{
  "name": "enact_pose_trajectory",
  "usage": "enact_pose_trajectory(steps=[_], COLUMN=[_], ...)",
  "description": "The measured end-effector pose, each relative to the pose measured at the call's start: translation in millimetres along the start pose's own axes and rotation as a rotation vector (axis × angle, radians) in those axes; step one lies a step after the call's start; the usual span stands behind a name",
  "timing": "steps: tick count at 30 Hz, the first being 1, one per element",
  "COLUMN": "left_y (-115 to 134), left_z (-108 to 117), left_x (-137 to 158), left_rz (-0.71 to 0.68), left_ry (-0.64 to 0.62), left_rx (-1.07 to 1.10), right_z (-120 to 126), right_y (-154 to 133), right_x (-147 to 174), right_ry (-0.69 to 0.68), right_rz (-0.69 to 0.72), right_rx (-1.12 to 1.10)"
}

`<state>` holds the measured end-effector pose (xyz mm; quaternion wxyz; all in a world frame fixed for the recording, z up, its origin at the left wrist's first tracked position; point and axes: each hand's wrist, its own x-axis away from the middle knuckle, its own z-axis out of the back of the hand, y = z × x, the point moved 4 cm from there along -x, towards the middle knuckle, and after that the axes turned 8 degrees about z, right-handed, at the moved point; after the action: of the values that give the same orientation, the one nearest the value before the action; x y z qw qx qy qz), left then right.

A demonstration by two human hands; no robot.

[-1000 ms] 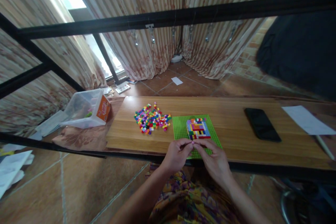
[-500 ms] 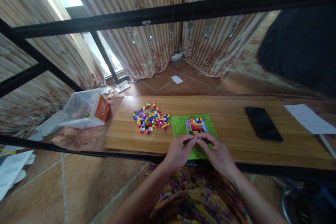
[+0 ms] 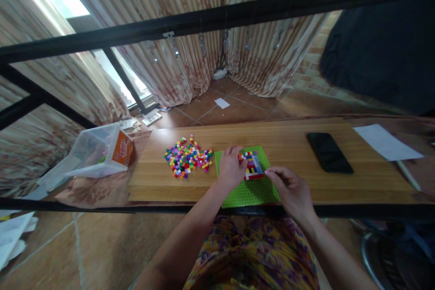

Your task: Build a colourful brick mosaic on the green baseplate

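A green studded baseplate [image 3: 251, 195] lies at the front edge of the wooden board, with a low block of small multicoloured toy bricks [image 3: 254, 167] built on it. My left hand [image 3: 231, 166] covers the left side of that block, its fingers bent around the edge and touching it. Just off the right side of the build is my right hand [image 3: 292, 186], thumb and forefinger pinched together. Something pinkish shows at those fingertips, too small to make out. To the left lies a loose heap of small coloured bricks [image 3: 188, 157].
A clear plastic tub with an orange label [image 3: 123, 148] rests on its side at the left. Towards the right are a black phone [image 3: 329, 153] and a white sheet of paper [image 3: 387, 142]. A dark metal rail [image 3: 204, 20] crosses beyond the wooden board [image 3: 285, 131].
My hands, together at the front of the brick build before, have come apart. The left went forward onto the build's left side; the right drew off to the right. The view shifted slightly.
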<state>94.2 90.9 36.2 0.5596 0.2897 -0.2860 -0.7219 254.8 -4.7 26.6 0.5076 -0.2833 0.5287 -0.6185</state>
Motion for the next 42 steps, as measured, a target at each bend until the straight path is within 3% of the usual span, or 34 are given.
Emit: enact_pose_trajectory(steps=[6,13,32,37,42], left_y=[-7.4,-11.6,-12.9,-16.8,-19.0], left_z=[-14.5,-12.7,-23.3,-29.5,-32.6], left_x=[-5.2,-6.8,-5.0,-5.4,-6.0], left_rz=[0.082,0.152,0.276,0.32,0.295], left_ry=[-0.025,-0.08,-0.011,-0.016,0.016], left_rx=[0.101,0.208,0.376,0.436,0.446], right_z=[7.5,8.4,1.3,-1.0,-12.8], right_y=[1.6,1.6,4.9,-0.7,-11.6], right_x=[4.1,-7.6,-15.4,-24.5,-46.8], right_ry=[0.043,0.028,-0.007,0.007,-0.078], right_rz=[-0.023,-0.019,-0.007,0.072,0.293], right_rx=[-0.038,-0.063,-0.039,0.009,0.177])
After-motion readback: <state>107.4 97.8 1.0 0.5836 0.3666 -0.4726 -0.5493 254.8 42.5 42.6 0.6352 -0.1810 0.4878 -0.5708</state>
